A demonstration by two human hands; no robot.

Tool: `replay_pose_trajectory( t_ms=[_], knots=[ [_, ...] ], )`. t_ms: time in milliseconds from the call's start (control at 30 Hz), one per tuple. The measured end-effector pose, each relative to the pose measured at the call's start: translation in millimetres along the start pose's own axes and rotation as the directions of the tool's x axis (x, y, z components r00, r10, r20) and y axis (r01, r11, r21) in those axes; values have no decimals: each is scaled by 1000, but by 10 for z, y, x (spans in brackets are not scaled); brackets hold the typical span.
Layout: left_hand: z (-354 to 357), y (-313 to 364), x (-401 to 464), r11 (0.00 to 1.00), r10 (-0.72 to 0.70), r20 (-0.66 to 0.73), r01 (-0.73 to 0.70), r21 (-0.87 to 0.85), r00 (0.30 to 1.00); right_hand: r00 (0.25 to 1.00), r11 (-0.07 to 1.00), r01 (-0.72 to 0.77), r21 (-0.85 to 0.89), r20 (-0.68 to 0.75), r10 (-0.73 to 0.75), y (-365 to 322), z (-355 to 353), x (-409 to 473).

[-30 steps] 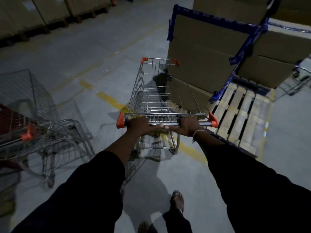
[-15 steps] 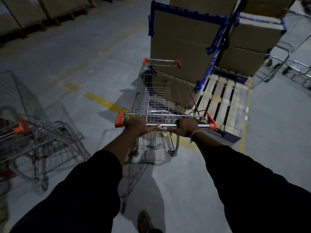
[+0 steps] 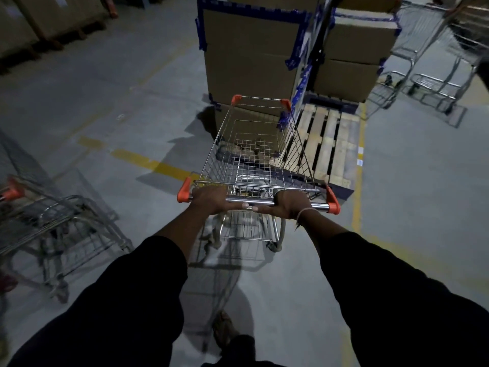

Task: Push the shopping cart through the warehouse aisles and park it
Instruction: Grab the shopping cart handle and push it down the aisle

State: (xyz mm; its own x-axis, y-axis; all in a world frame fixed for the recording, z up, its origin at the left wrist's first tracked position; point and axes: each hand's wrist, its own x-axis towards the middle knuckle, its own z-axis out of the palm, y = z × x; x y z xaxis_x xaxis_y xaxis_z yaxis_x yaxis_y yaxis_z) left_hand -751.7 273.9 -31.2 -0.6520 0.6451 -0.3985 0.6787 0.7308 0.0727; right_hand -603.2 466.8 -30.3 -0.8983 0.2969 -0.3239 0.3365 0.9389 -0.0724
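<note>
A wire shopping cart (image 3: 254, 144) with orange corner caps stands in front of me on the grey concrete floor. My left hand (image 3: 211, 201) grips the left part of its chrome handle bar (image 3: 321, 206). My right hand (image 3: 289, 205) grips the bar just right of the middle, a thin band on the wrist. The thumbs nearly meet at the centre. The cart's front end is close to a stack of cardboard boxes (image 3: 248, 54).
A wooden pallet (image 3: 328, 144) lies on the floor to the cart's right, with more boxes (image 3: 352, 59) behind it. Parked carts stand at the left (image 3: 53, 223) and far right (image 3: 434, 62). Yellow floor lines (image 3: 150, 162) cross under the cart. Boxes on pallets (image 3: 53, 17) line the far left.
The cart has swung to the right and rolled closer to the box stack. The parked carts at the far right have come further into view. Both hands keep their grip.
</note>
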Motion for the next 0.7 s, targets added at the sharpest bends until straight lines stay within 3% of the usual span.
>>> replay_pose_trajectory(
  t_ms=[433, 700],
  knots=[
    [368, 664, -573, 977, 190, -45, -184, 104, 981, 985, 984, -172, 49, -8, 173, 169, 398, -1261],
    [367, 945, -658, 942, 308, 7, -306, 138, 951, 948, 938, -316, 145, 4, 319, 182, 602, -1723]
  ],
)
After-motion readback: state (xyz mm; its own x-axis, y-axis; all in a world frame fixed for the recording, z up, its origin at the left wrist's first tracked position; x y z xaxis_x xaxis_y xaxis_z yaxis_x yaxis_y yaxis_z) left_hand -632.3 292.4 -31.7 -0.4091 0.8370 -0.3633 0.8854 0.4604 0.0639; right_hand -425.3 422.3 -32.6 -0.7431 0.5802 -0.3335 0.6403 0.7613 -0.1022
